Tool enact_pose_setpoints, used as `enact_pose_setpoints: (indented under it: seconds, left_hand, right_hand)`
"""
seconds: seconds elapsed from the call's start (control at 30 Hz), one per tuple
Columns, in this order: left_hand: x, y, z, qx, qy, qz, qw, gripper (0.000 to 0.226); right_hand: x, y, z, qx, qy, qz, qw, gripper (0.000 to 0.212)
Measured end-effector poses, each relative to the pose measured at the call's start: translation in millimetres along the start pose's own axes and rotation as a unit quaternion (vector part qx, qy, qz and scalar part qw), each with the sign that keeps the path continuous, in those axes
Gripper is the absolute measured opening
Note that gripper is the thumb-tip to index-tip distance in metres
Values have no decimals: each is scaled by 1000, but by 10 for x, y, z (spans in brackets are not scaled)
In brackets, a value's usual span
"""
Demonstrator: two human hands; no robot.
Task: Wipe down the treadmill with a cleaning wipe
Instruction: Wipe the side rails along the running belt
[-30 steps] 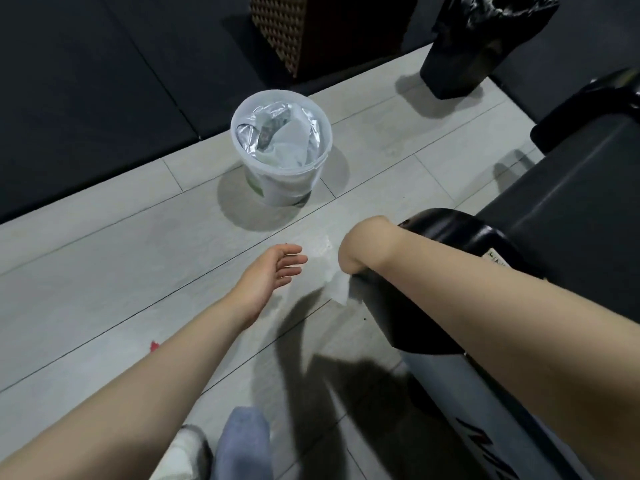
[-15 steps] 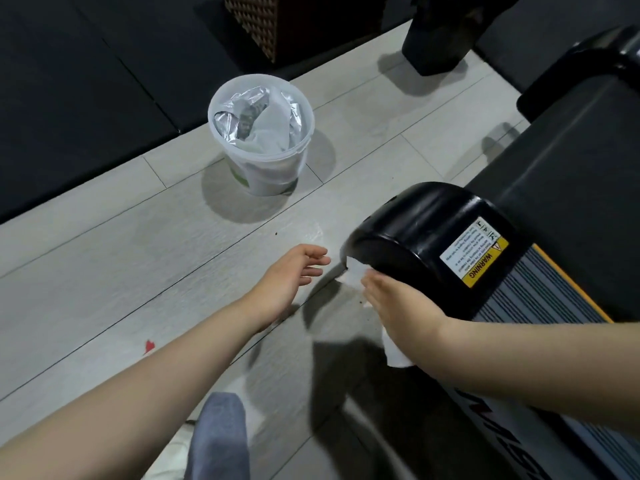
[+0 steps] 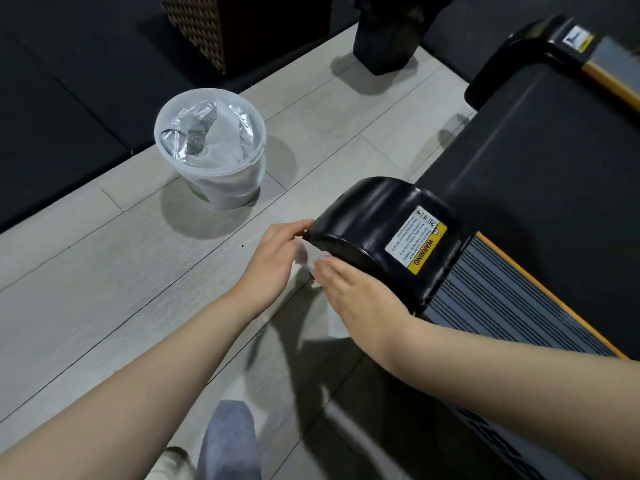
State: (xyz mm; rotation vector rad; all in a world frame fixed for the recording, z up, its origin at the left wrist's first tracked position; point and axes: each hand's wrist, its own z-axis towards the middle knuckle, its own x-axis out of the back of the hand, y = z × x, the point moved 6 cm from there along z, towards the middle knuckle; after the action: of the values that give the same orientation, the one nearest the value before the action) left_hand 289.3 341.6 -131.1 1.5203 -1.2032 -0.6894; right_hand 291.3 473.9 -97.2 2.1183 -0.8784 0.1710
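Note:
The treadmill's black rear end cap (image 3: 374, 216) carries a yellow warning label, with the dark belt (image 3: 540, 188) beyond it. A pale cleaning wipe (image 3: 308, 254) shows as a blurred patch against the cap's side face, between my hands. My right hand (image 3: 349, 292) lies with straight fingers on the wipe, low on the cap's side. My left hand (image 3: 273, 261) reaches the cap's left edge with its fingertips right at the wipe. Blur hides whether it pinches the wipe.
A translucent tub (image 3: 211, 150) of wipes with a torn foil liner stands on the grey floor to the left. A black bin (image 3: 384, 32) and a woven basket (image 3: 197, 29) stand farther back. My knee (image 3: 228, 441) is at the bottom.
My left hand has moved right from the open floor to the cap's edge and the wipe. My right hand has slid up along the cap's side. The view has shifted slightly.

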Motion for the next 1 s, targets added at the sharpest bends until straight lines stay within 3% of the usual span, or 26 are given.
enact_pose_setpoints:
  seconds: [0.13, 0.23, 0.37, 0.43, 0.63, 0.73, 0.87, 1.0]
  left_hand:
    - [-133, 243, 84, -25, -30, -41, 998, 36]
    - [-154, 274, 79, -28, -49, -64, 996, 34]
    - [-90, 279, 96, -26, -70, -52, 996, 34]
    - [-75, 283, 89, -25, -78, -44, 996, 33]
    - [-106, 388, 260, -70, -96, 50, 992, 22]
    - [-281, 488, 504, -52, -124, 129, 982, 33]
    - [-467, 552, 572, -33, -196, 88, 976, 44]
    - [-482, 531, 497, -33, -198, 55, 978, 45]
  right_hand:
    - [-53, -19, -276, 15, -6, 60, 998, 70]
    - [0, 14, -505, -7, 44, 99, 994, 65]
    - [-100, 445, -657, -146, 182, 259, 937, 61]
    - [-135, 528, -654, -139, 212, 309, 917, 60]
    - [-175, 301, -747, -182, 235, 398, 868, 62]
    - [-182, 328, -803, -222, 282, 433, 827, 52]
    - [-217, 273, -843, -242, 293, 439, 814, 47]
    - [-291, 217, -872, -258, 254, 443, 821, 58]
